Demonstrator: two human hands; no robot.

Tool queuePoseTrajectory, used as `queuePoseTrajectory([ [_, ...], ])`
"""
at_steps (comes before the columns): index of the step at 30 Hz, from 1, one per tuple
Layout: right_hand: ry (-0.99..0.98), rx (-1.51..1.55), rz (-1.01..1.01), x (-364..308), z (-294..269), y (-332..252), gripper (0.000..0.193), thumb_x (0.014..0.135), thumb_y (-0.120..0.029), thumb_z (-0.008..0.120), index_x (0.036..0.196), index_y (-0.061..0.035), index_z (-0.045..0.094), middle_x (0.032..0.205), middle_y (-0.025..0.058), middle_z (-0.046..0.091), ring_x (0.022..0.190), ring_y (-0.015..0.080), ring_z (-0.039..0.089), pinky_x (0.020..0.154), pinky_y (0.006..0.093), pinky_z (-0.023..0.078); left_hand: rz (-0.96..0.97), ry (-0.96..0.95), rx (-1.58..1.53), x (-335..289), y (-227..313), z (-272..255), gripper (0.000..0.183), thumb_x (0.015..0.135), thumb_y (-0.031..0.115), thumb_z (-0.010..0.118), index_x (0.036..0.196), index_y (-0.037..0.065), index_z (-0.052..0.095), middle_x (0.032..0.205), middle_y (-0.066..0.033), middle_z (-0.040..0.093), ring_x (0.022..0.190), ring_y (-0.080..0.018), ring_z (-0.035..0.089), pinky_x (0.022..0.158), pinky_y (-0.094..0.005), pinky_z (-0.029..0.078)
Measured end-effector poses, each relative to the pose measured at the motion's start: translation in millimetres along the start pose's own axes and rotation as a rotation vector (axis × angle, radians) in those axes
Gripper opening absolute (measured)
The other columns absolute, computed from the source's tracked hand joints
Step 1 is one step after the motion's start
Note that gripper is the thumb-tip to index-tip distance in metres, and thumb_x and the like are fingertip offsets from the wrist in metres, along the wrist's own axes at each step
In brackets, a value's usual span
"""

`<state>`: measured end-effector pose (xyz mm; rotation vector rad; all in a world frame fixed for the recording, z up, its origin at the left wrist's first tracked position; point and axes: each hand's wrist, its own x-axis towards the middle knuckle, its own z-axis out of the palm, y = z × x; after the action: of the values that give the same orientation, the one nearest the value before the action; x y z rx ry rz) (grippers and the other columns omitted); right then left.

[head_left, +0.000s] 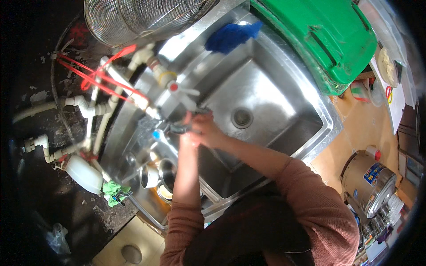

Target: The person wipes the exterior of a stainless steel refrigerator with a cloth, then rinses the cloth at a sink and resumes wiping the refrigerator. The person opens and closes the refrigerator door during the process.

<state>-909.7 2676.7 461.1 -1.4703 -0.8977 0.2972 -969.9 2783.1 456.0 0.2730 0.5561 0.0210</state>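
Over the left part of the stainless steel sink [266,95], my two hands meet right at the metal tap [177,128]. My right hand [205,127] lies over and against my left hand [190,134]. Their fingers overlap and are smeared by motion, so whether they hold anything cannot be made out. Just above them is a white valve handle with a red centre [174,87]. A blue-marked handle [156,134] sits to their left. The round drain [242,118] shows to the right of my hands, in the basin floor.
A blue cloth [233,37] lies on the sink's far rim. Several metal cups [167,171] stand left of my left forearm. White pipes [91,115] with red ties run along the left. A green lidded bin [319,40] and a wire mesh basket [142,17] border the far side.
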Motion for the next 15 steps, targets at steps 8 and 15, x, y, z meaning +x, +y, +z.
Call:
queuePoseTrajectory([
  [8,0.211,-0.305,-0.066,33.4,-16.1,14.8,0.015,0.064,-0.023,0.065,0.067,-0.0085,0.064,0.082,0.0103,0.061,0.090,0.0310,0.057,0.084,0.0449,0.040,0.178,0.425,0.045,-3.6,-40.6,25.9,0.028,0.093,0.026,0.051,0.113,0.006,0.055,0.105,-0.0093,0.061,0.094,-0.0269,0.059,0.083,-0.0401,0.047],
  [15,0.197,-0.451,0.210,46.4,-45.2,89.9,0.028,0.074,-0.037,0.065,0.069,-0.0089,0.068,0.094,0.0074,0.063,0.093,0.0303,0.056,0.084,0.0454,0.043,0.190,0.381,0.336,-28.2,-17.0,43.3,0.040,0.095,0.029,0.048,0.132,0.015,0.042,0.124,-0.0072,0.054,0.114,-0.0257,0.052,0.098,-0.0437,0.039],
])
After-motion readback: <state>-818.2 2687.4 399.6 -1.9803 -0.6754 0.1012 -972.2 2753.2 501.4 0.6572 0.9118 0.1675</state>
